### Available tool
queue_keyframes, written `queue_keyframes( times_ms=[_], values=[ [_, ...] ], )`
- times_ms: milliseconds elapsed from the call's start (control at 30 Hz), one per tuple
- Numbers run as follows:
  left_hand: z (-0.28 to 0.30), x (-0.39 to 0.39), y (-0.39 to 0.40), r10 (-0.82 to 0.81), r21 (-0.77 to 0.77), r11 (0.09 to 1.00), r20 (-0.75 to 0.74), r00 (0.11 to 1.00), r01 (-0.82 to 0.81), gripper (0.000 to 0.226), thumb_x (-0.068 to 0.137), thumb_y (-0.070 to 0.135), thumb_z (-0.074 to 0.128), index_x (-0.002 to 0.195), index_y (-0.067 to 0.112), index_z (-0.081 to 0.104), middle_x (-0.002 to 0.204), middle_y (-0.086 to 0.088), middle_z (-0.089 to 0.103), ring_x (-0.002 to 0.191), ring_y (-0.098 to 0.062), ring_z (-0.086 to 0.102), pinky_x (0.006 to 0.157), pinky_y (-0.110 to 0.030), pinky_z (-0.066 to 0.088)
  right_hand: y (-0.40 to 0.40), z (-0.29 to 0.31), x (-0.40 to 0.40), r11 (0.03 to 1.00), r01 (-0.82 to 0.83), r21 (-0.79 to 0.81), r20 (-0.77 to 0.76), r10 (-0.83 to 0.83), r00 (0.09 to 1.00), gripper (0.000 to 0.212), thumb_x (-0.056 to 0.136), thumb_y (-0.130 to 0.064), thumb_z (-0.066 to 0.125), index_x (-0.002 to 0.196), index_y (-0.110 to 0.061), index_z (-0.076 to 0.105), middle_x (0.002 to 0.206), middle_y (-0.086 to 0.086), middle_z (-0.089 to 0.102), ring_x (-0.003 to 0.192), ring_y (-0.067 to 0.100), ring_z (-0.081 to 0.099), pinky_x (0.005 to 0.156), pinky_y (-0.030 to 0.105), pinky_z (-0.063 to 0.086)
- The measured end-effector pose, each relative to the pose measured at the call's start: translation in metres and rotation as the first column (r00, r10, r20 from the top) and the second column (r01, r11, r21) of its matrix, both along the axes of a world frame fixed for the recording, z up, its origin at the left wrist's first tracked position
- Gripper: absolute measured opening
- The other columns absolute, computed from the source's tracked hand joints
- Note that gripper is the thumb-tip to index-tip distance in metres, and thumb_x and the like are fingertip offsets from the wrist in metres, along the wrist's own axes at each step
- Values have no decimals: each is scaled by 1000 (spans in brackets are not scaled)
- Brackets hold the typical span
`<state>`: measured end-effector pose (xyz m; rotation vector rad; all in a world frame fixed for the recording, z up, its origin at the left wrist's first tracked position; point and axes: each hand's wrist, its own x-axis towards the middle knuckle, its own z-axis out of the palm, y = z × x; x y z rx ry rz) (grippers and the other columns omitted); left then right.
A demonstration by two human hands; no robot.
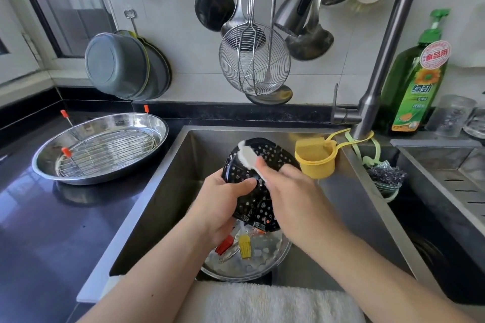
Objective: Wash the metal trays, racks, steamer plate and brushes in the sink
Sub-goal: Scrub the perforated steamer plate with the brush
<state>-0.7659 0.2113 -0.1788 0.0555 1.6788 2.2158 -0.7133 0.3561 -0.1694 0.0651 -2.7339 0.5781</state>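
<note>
Over the sink (168, 191) I hold a black perforated steamer plate (270, 157) tilted on edge. My left hand (223, 199) grips its left rim, thumb across the front. My right hand (291, 191) grips a white scrub brush (248, 156) whose head lies against the plate's upper left. Below, a metal tray (273, 257) lies in the sink with water in it, holding a red brush (225, 244) and a yellow brush (244, 246). On the left counter an oval metal tray (52, 165) holds a wire rack (105, 151) with orange-tipped legs.
The faucet (372, 102) rises at the right, its spray head (299, 0) overhead. A yellow sponge cup (316, 162) and a steel scourer (385, 176) hang on the sink's right wall. Ladles and a wire skimmer (254, 60) hang above. Dish soap (414, 86) and glasses stand right; a white towel (262, 304) lies near me.
</note>
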Motion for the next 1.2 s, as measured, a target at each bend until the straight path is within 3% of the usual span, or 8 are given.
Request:
queue_keyframes(
  times_ms=[133, 300, 500, 600, 767, 900, 1067, 1200],
  values=[
    [0, 1, 3, 14, -90, 996, -69, 998, -20, 25, 94, -6, 64, 114, 8, 71, 107, -9, 79, 104, -28, 75, 94, -49, 58, 33, 3, -14, 974, 228, -12, 56, -227, 972, 57, 107, -20, 35, 159, -40, 24, 88, -7, 38, 79, 18, 45, 61, 31, 34],
    [-1, 6, 5, 3, -213, 977, -113, 994, -28, 18, 95, -7, 63, 105, 6, 72, 95, -8, 79, 88, -21, 77, 83, -43, 58, 5, 0, -3, 997, -33, -75, -61, 28, 998, 51, 107, -19, 43, 153, -41, 38, 89, -4, 48, 77, 18, 50, 58, 30, 38],
    [-2, 3, 2, 14, -323, 943, -191, 982, -77, 20, 95, -4, 65, 96, 14, 74, 90, -3, 80, 93, -24, 76, 87, -48, 60, 17, 3, -6, 995, 87, -56, -12, -88, 996, 52, 106, -22, 40, 154, -41, 36, 83, -6, 41, 72, 19, 47, 57, 31, 36],
    [-4, 4, 4, 18, -291, 954, -172, 985, -69, 18, 93, -9, 65, 95, 7, 72, 89, -12, 78, 90, -30, 76, 88, -52, 60, -4, 0, 3, 993, -107, -47, -89, 102, 991, 49, 106, -22, 46, 150, -44, 42, 79, -5, 44, 68, 20, 49, 52, 32, 36],
    [-1, 3, 2, 35, -262, 962, -153, 988, -75, 22, 93, -8, 65, 97, 12, 74, 92, -6, 80, 97, -29, 75, 87, -48, 60, 32, -2, -16, 979, 205, 11, 15, -205, 979, 54, 106, -23, 34, 156, -43, 31, 79, -10, 33, 77, 21, 44, 63, 36, 36],
    [-1, 6, 4, -13, -156, 988, -100, 995, -3, 18, 94, -10, 62, 103, 2, 71, 102, -21, 76, 101, -41, 73, 92, -56, 58, 3, -3, 2, 992, -110, -58, -119, 103, 988, 49, 104, -19, 52, 148, -42, 47, 76, -6, 44, 64, 19, 49, 51, 34, 39],
    [2, 2, -2, -8, -37, 999, -45, 999, 6, 27, 93, -8, 62, 116, 4, 70, 110, -16, 77, 103, -33, 75, 81, -43, 60, 36, -7, -19, 973, 220, -66, -74, -225, 972, 47, 107, -27, 42, 148, -49, 42, 93, -9, 42, 71, 16, 49, 56, 34, 38],
    [3, 2, -4, -4, 14, 1000, -30, 1000, 4, 27, 95, -8, 60, 118, 1, 69, 111, -20, 76, 102, -34, 75, 83, -45, 59, 4, -8, 3, 991, -91, -98, -123, 78, 989, 39, 105, -23, 52, 140, -38, 59, 89, -6, 47, 61, 12, 45, 49, 22, 34]
  ],
)
